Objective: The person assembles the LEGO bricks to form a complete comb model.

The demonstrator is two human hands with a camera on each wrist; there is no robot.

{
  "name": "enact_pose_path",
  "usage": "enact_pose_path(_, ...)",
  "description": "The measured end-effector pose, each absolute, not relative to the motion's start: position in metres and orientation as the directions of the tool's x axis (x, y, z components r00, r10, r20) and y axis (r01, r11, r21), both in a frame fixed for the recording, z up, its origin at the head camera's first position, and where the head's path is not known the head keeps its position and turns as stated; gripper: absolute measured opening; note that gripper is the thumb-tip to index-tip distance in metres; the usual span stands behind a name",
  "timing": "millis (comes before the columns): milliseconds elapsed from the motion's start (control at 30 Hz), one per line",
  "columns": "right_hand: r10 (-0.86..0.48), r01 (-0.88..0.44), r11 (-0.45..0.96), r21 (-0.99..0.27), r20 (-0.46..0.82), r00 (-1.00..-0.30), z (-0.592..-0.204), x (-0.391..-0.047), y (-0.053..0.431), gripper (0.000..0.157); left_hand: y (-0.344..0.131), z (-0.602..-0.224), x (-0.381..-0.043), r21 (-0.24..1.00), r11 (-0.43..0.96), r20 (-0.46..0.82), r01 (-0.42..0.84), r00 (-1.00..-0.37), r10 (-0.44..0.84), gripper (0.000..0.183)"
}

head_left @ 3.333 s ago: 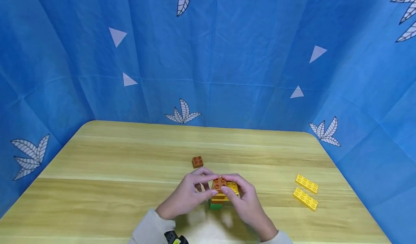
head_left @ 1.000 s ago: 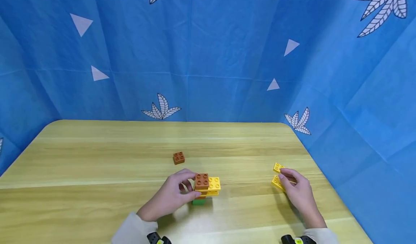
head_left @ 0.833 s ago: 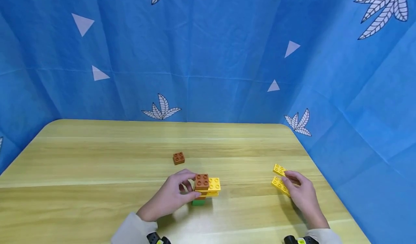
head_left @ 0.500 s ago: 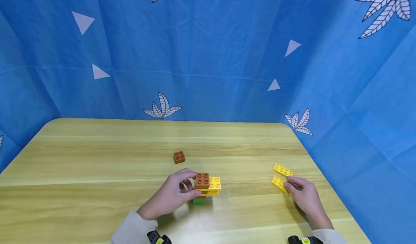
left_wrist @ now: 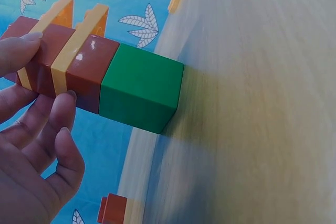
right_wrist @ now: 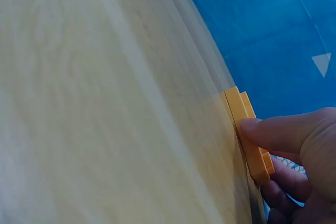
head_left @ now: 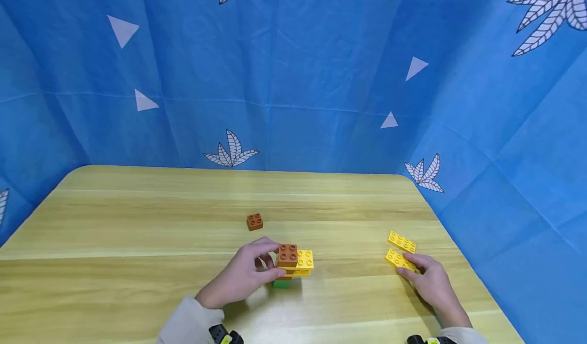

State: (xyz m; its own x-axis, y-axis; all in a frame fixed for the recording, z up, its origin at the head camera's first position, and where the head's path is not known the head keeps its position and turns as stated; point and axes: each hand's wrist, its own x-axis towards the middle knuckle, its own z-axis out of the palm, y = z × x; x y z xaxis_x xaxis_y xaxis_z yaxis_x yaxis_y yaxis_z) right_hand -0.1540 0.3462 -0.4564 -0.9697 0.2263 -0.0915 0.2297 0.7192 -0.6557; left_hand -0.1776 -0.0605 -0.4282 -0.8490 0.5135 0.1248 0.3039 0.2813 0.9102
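Note:
My left hand point(head_left: 243, 275) grips a stack of toy building bricks point(head_left: 287, 255) between thumb and fingers. Its bottom is a green brick point(left_wrist: 142, 85), with brown bricks and thin yellow plates alternating above and a brown brick on top. Both yellow plates jut out to the right in the head view. Over at the right, my right hand point(head_left: 431, 283) pinches the nearer yellow eight-stud brick point(head_left: 396, 258) by its near end, fingers hiding part of it. In the right wrist view, the thumb presses on the side of this yellow brick point(right_wrist: 244, 135), which lies low at the tabletop.
A second yellow brick point(head_left: 402, 242) lies just behind the pinched one. One loose brown four-stud brick point(head_left: 255, 221) sits behind the stack. The wooden table point(head_left: 160, 216) is bordered by a blue patterned cloth point(head_left: 316, 79) at the back and sides.
Earlier both hands held the stack. My right hand has since moved right to the yellow bricks, drawn back off the farther one and taken hold of the nearer. The left keeps holding the stack.

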Motion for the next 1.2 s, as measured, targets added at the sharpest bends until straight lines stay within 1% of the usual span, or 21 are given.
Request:
enact_pose_path(333, 0.211, 0.199, 0.751, -0.629, -0.057, -0.976, -0.4583, -0.1550, 0.3461, 0.051, -0.0608, -0.4289, -0.1787, 0.911, 0.266, 0.142, 0.315, -0.845, 0.515, 0.048)
enact_pose_path(500, 0.197, 0.189, 0.748, -0.636, -0.059, -0.979, -0.4588, -0.1558, 0.3459, 0.051, -0.0616, -0.4289, -0.1785, 0.910, 0.267, 0.144, 0.316, -0.847, 0.512, 0.050)
enact_pose_path(700, 0.169, 0.127, 0.785, -0.606, 0.012, -0.986, -0.4613, -0.1556, 0.3452, 0.046, -0.0625, -0.4290, -0.1790, 0.908, 0.274, 0.143, 0.317, -0.849, 0.509, 0.050)
enact_pose_path(800, 0.159, 0.112, 0.798, -0.593, 0.027, -0.987, -0.4614, -0.1556, 0.3449, 0.046, -0.0626, -0.4291, -0.1791, 0.910, 0.268, 0.144, 0.316, -0.848, 0.511, 0.051)
enact_pose_path(1100, 0.214, 0.186, 0.787, -0.588, -0.022, -0.977, -0.4558, -0.1555, 0.3436, 0.050, -0.0623, -0.4287, -0.1775, 0.913, 0.261, 0.143, 0.314, -0.845, 0.516, 0.052)
enact_pose_path(1200, 0.194, 0.171, 0.786, -0.594, -0.026, -0.981, -0.4519, -0.1547, 0.3410, 0.050, -0.0617, -0.4290, -0.1766, 0.917, 0.250, 0.144, 0.312, -0.840, 0.523, 0.053)
